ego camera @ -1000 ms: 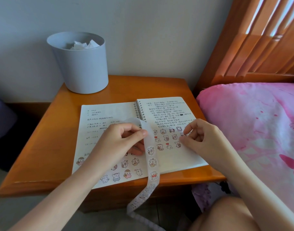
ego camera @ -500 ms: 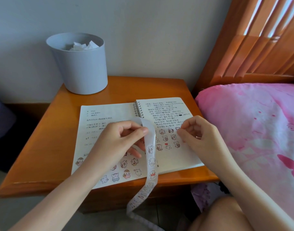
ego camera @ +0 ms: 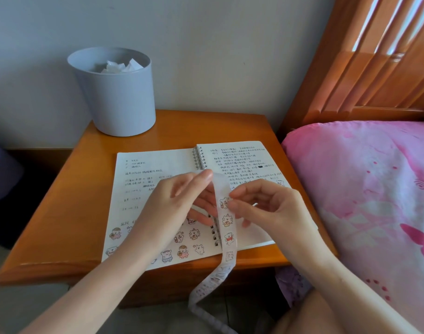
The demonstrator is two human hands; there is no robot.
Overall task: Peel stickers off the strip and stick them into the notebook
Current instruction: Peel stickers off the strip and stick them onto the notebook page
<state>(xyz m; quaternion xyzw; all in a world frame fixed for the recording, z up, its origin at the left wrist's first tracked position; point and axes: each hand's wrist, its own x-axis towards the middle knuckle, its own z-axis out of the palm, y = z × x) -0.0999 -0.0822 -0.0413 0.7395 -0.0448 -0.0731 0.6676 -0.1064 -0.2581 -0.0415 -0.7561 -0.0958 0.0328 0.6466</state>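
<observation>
Notebook (ego camera: 155, 174) lies open at the front edge of the orange wooden worktop (ego camera: 61, 213), grey bin (ego camera: 117, 100) at its back-left corner, pink bed (ego camera: 374, 189) beside its right edge. Left grip (ego camera: 172, 201) pinches the sticker strip (ego camera: 226, 220) above the pages; right grip (ego camera: 273, 208) nips the strip's edge.

The notebook (ego camera: 158, 169) lies open on the nightstand (ego camera: 61, 225), bin (ego camera: 117, 97) behind it, bed (ego camera: 374, 201) to its right.

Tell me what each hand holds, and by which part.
The left hand pinches the sticker strip near its bare upper end. The right hand pinches the same strip's right edge at the topmost sticker.
</observation>
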